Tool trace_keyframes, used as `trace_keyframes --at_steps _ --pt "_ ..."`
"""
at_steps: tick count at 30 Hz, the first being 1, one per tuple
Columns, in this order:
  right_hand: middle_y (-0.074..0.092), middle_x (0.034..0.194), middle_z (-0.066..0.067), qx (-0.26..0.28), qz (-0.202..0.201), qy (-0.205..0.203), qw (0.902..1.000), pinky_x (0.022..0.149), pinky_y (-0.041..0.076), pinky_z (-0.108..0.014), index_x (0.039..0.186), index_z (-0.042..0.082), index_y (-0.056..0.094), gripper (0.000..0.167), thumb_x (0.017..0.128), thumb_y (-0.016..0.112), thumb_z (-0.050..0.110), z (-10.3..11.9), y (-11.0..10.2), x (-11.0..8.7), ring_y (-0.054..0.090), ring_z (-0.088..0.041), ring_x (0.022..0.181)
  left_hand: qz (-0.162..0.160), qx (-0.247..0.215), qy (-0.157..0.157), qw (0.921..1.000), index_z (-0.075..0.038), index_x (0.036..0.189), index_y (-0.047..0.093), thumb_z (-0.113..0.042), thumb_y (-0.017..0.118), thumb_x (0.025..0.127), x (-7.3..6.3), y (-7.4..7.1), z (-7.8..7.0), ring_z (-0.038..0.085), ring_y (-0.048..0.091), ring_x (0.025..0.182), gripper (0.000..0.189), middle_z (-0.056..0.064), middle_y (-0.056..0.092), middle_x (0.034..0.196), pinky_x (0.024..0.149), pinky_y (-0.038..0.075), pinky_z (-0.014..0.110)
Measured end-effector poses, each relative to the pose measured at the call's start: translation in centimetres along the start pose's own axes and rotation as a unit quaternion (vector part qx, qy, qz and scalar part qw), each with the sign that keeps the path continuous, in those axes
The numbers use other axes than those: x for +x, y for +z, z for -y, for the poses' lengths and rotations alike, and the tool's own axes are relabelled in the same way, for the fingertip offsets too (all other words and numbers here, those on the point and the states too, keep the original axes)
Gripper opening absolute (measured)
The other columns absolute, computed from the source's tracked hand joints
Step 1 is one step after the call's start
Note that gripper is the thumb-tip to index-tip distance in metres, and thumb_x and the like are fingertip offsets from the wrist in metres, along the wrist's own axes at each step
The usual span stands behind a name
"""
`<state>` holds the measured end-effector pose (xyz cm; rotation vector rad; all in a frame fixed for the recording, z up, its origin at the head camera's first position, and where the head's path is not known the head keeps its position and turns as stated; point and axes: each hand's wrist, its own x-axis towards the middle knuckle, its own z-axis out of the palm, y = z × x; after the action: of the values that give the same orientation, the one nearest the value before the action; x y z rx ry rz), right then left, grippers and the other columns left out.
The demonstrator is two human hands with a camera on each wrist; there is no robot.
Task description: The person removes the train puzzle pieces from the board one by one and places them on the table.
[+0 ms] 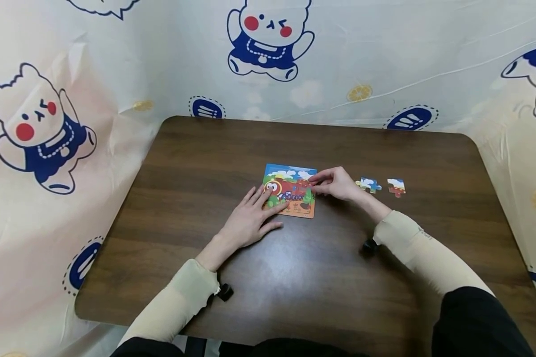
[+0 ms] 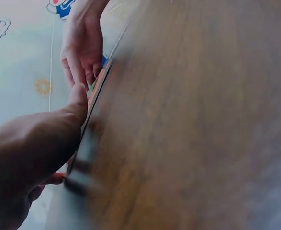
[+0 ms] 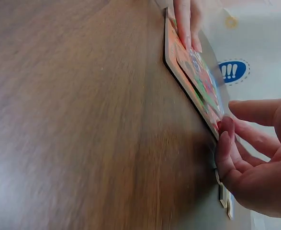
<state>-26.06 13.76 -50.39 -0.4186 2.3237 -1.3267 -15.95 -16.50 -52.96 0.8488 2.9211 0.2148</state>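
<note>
A small jigsaw puzzle (image 1: 297, 197) with a red train picture and an orange lower border lies on the brown table. My left hand (image 1: 249, 221) rests across its left side with fingers spread and straight, some fingertips on the picture. At the puzzle's right edge is my right hand (image 1: 337, 183), thumb and fingers bent, the tips touching the edge beside a red part of the picture. In the right wrist view, the fingertips (image 3: 224, 143) of that hand hide the spot they touch, so whether they pinch a piece cannot be told.
Two loose puzzle pieces lie right of the puzzle: a blue-and-white one (image 1: 369, 185) close to my right hand and a white-and-red one (image 1: 396, 187) farther right. The table (image 1: 295, 277) has rounded corners. Behind it hangs a pale curtain (image 1: 169, 59) with cartoon bears.
</note>
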Motion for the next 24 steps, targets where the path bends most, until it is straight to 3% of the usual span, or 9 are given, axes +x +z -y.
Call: trace_keyframes --at_steps 8,12,20,24 --pt "0.075 0.107 -0.020 -0.120 0.021 -0.025 0.9922 0.070 0.045 -0.026 0.131 -0.004 0.077 0.033 0.102 0.078 0.010 1.4 1.0 0.7 0.056 -0.018 0.078 0.013 0.011 0.003 0.9998 -0.040 0.168 0.046 -0.065 0.050 0.110 0.0 -0.3 -0.6 0.043 0.029 0.169 0.063 0.021 0.035 0.179 0.142 0.016 0.055" --pt "0.074 0.104 -0.018 -0.127 0.016 -0.027 0.9914 0.070 0.045 -0.027 0.129 -0.003 0.078 0.031 0.101 0.079 0.011 1.6 1.1 0.8 0.056 -0.020 0.079 0.010 0.011 0.004 0.9999 -0.040 0.167 0.047 -0.065 0.051 0.110 0.1 -0.3 -0.6 0.043 0.030 0.169 0.062 0.021 0.037 0.178 0.142 0.017 0.055" --pt "0.076 0.111 -0.021 -0.115 -0.008 -0.085 0.9896 0.074 0.051 -0.024 0.126 -0.002 0.079 0.026 0.103 0.077 0.010 0.5 1.3 0.0 0.064 -0.020 0.082 0.007 0.007 0.009 0.9999 -0.039 0.167 0.048 -0.064 0.054 0.110 0.0 -0.6 -0.4 0.045 0.031 0.168 0.063 0.022 0.037 0.177 0.141 0.019 0.057" --pt "0.077 0.111 -0.021 -0.107 -0.013 -0.089 0.9902 0.074 0.051 -0.023 0.124 -0.003 0.079 0.025 0.103 0.077 0.009 0.3 1.3 -0.3 0.065 -0.020 0.082 0.007 0.002 0.009 0.9999 -0.039 0.167 0.048 -0.064 0.054 0.110 0.0 -0.6 -0.5 0.045 0.031 0.168 0.062 0.022 0.038 0.177 0.140 0.020 0.058"
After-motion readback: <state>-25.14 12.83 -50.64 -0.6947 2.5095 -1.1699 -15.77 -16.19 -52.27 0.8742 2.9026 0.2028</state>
